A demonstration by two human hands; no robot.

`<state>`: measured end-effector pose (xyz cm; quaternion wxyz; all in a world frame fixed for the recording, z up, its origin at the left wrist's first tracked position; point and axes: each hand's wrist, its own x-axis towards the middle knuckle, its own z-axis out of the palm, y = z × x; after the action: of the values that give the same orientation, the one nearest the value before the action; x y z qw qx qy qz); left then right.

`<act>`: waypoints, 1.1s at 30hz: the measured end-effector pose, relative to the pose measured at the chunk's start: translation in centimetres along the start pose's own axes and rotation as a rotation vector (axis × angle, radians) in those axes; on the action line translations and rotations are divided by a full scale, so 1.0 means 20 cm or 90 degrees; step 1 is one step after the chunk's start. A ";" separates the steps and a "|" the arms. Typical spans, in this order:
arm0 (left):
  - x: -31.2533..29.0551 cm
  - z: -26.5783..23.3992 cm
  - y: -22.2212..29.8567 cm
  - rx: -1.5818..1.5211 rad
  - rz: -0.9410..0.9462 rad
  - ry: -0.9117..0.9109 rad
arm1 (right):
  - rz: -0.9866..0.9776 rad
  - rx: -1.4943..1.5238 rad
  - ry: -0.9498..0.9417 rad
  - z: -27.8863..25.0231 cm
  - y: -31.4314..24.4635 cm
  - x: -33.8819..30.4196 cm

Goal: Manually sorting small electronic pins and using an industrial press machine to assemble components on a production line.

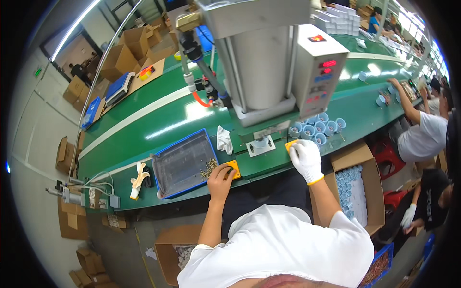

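Note:
A press with a grey cylinder (261, 72) stands in front of me. Under its head, a light blue cup (260, 143) sits on a small white metal plate (268, 149), its upper part hidden by the press. My bare left hand (220, 181) is closed with bent fingers against a yellow button box (234, 168), left of the plate. To the right, my white-gloved right hand (306, 159) rests bent fingers on a second yellow button box (290, 144), mostly covered by the hand. Several light blue cups (319, 127) cluster just beyond that hand.
A blue-rimmed tray (185, 163) with small brass-coloured pieces (208, 169) lies left, near a white cloth (224, 139) and a glove (139, 181). An open carton (377, 192) of cups stands by my right arm. A control box (319, 67) flanks the press; co-workers sit right.

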<state>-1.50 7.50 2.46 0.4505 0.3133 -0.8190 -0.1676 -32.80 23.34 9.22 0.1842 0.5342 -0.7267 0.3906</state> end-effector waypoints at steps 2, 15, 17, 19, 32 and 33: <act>-0.02 -0.01 -0.03 0.044 0.056 0.027 | -0.068 -0.011 -0.023 -0.01 0.00 0.05; 0.15 -0.10 -0.59 0.238 -0.054 -0.027 | 0.008 0.168 -0.077 0.05 -0.13 0.00; 0.16 -0.08 -0.62 0.237 -0.083 -0.087 | 0.061 0.318 -0.047 0.17 -0.17 0.02; 0.18 -0.06 -0.60 0.239 -0.113 -0.145 | 0.097 0.417 -0.022 0.26 -0.21 0.07; 0.17 -0.06 -0.72 0.133 -0.103 -0.201 | 0.097 0.448 -0.066 0.42 -0.28 0.17; 0.19 -0.05 -0.71 0.123 -0.098 -0.191 | 0.100 0.453 -0.078 0.46 -0.24 0.18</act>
<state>2.98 -5.67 -2.39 0.2770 0.3885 -0.8628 -0.1669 -28.35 13.41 7.69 -0.0872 0.5299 -0.5939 0.5991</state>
